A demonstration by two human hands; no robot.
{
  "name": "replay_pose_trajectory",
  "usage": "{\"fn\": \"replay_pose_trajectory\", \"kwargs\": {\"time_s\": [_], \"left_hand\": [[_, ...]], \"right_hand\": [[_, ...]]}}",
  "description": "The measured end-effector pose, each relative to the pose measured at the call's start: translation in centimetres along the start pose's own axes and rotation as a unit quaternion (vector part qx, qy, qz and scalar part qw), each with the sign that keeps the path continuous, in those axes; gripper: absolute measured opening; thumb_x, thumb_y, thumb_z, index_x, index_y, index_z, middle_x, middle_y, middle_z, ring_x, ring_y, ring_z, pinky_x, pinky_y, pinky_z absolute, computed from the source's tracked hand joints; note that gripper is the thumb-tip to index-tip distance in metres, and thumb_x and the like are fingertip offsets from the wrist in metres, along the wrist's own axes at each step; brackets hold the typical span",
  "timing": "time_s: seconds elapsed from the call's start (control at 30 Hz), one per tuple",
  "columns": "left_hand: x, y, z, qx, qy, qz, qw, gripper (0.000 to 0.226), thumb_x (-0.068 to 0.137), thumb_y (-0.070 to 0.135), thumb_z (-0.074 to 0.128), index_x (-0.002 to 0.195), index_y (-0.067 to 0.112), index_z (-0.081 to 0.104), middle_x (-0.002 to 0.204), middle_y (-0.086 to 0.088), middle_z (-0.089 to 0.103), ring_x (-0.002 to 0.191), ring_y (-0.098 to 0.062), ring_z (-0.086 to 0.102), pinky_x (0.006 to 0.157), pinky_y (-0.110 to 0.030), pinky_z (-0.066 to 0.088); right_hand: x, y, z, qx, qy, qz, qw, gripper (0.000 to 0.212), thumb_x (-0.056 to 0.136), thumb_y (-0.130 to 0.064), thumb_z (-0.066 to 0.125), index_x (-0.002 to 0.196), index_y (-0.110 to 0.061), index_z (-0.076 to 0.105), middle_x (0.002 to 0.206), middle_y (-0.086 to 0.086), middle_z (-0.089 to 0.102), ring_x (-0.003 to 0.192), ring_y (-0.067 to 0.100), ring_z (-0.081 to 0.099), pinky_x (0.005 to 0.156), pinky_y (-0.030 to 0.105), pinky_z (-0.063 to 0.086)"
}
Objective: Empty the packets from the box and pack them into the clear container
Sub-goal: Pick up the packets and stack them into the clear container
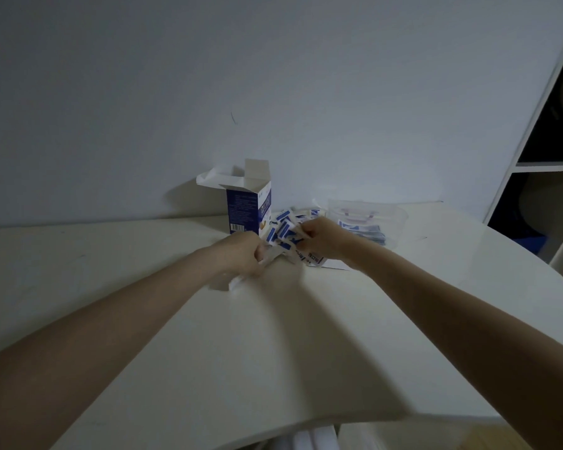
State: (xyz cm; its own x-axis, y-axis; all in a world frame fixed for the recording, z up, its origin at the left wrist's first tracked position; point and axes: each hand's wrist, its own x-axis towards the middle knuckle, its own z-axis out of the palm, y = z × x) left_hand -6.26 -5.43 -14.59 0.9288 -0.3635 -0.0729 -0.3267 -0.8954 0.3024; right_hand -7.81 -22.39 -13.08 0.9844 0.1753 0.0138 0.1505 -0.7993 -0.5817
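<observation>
A blue and white box (248,206) stands upright near the wall with its top flaps open. To its right lies a heap of small blue and white packets (286,227). My left hand (246,254) grips packets at the heap's left side. My right hand (317,237) pinches packets at the right side. The clear container (368,219) sits just right of my right hand, with several packets inside.
The white table (241,336) curves away at the right and front edges. A white wall rises right behind the box. A white shelf unit (546,167) with dark compartments stands at the far right. A flat white sheet (333,264) lies under the heap.
</observation>
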Motion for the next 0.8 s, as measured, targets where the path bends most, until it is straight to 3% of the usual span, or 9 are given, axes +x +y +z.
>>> {"fn": "replay_pose_trajectory", "kwargs": {"time_s": [0.07,0.13,0.23,0.33,0.43,0.5,0.63,0.73,0.8], "left_hand": [[0.0,0.0,-0.2,-0.107,0.019,0.000,0.994,0.043,0.079,0.006,0.062,0.050,0.017,0.031,0.054,0.000,0.030,0.049,-0.012,0.029,0.046,-0.022,0.024],[-0.2,0.0,-0.9,-0.223,0.015,-0.008,0.975,0.048,0.078,0.009,0.069,0.047,0.016,0.032,0.054,0.000,0.028,0.048,-0.012,0.026,0.043,-0.019,0.025],[-0.4,0.4,-2.1,-0.359,-0.024,-0.022,0.933,0.030,0.078,0.023,0.073,0.060,0.015,0.051,0.055,0.002,0.045,0.051,-0.009,0.040,0.045,-0.016,0.038],[-0.1,0.5,-2.5,-0.485,-0.009,-0.031,0.874,0.013,0.082,0.013,0.068,0.074,0.011,0.058,0.069,0.000,0.063,0.054,-0.005,0.060,0.054,-0.013,0.054],[0.6,0.2,-2.2,-0.508,0.051,-0.068,0.857,0.021,0.080,0.000,0.069,0.085,0.013,0.054,0.082,-0.007,0.062,0.058,-0.012,0.062,0.050,-0.017,0.055],[0.8,0.1,-1.8,-0.517,0.069,-0.079,0.850,0.019,0.081,-0.002,0.066,0.089,0.011,0.055,0.081,-0.010,0.062,0.051,-0.010,0.062,0.049,-0.017,0.055],[0.9,0.4,-1.5,-0.542,0.094,-0.057,0.833,0.010,0.088,-0.005,0.056,0.082,0.001,0.061,0.072,-0.012,0.060,0.040,-0.004,0.061,0.046,-0.012,0.052],[1.0,1.1,-1.4,-0.545,0.062,-0.024,0.836,0.013,0.090,-0.006,0.052,0.085,0.001,0.061,0.079,-0.013,0.064,0.050,-0.008,0.066,0.054,-0.014,0.056],[1.1,1.6,-1.5,-0.529,0.036,-0.014,0.848,0.014,0.089,-0.007,0.051,0.092,0.001,0.063,0.087,-0.014,0.066,0.058,-0.010,0.069,0.058,-0.014,0.056]], "right_hand": [[0.1,0.3,-0.3,0.074,0.008,0.027,0.997,0.021,0.090,-0.002,0.049,0.107,0.004,0.061,0.100,0.016,0.063,0.089,0.024,0.060,0.077,0.033,0.051],[0.1,0.5,-0.6,0.147,-0.003,0.051,0.988,0.023,0.091,0.000,0.047,0.111,0.002,0.059,0.108,0.019,0.064,0.099,0.033,0.063,0.090,0.044,0.052],[-0.2,0.7,-1.0,0.227,-0.026,0.054,0.972,0.019,0.093,0.003,0.042,0.106,-0.002,0.056,0.092,0.013,0.064,0.084,0.031,0.064,0.078,0.040,0.053],[-0.2,1.0,-1.1,0.282,-0.030,0.053,0.957,0.018,0.095,0.003,0.038,0.095,-0.004,0.055,0.084,0.010,0.061,0.073,0.026,0.062,0.069,0.034,0.051],[-0.1,1.2,-1.1,0.334,-0.024,0.076,0.939,0.015,0.096,0.000,0.038,0.105,0.000,0.051,0.098,0.018,0.060,0.077,0.027,0.061,0.064,0.031,0.052],[-0.1,1.2,-1.2,0.357,-0.024,0.087,0.930,0.013,0.096,-0.001,0.039,0.104,0.000,0.050,0.105,0.020,0.057,0.082,0.029,0.060,0.065,0.031,0.051],[-0.4,1.0,-1.3,0.402,-0.049,0.081,0.911,0.021,0.094,0.000,0.044,0.076,-0.007,0.052,0.085,0.009,0.059,0.078,0.020,0.058,0.071,0.030,0.050],[-0.6,0.2,-0.9,0.385,-0.069,0.066,0.918,0.019,0.093,0.000,0.047,0.077,-0.008,0.055,0.085,0.007,0.060,0.078,0.019,0.058,0.070,0.028,0.048],[-0.4,-0.3,-0.5,0.275,-0.012,0.041,0.961,0.011,0.091,0.001,0.049,0.086,-0.007,0.055,0.100,0.015,0.063,0.091,0.028,0.061,0.065,0.025,0.049]]}}
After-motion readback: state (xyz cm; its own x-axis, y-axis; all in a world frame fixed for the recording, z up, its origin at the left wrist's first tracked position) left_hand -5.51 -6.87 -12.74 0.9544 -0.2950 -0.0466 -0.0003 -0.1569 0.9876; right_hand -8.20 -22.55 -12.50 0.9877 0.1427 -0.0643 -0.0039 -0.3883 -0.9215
